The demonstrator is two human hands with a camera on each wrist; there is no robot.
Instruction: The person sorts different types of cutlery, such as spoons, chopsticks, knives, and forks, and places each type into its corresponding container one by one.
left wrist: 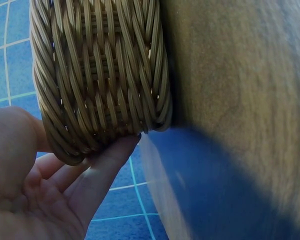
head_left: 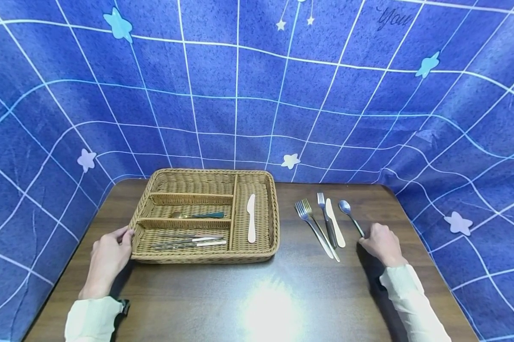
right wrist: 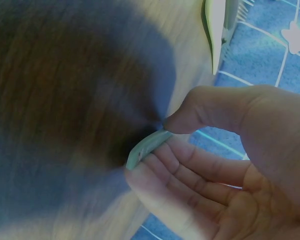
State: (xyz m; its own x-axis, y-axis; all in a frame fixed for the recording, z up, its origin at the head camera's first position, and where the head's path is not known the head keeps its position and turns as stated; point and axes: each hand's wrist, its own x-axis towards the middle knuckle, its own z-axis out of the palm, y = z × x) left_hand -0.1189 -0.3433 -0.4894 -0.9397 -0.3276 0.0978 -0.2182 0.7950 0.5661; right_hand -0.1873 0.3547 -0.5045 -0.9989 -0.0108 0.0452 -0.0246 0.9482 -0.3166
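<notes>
At the table's right side, my right hand pinches the handle end of a spoon whose bowl points away from me. In the right wrist view its pale green handle lies between thumb and fingers, close over the table. My left hand grips the near left corner of a wicker cutlery basket, thumb and fingers on either side of the woven wall. Inside the basket, a cream knife lies in the right compartment, a teal-handled spoon in the middle left one, and several chopsticks in the nearest.
Left of the spoon lie a cream-handled knife, a dark-handled fork, a gold fork and a silver fork. A blue curtain with a grid and stars surrounds the wooden table.
</notes>
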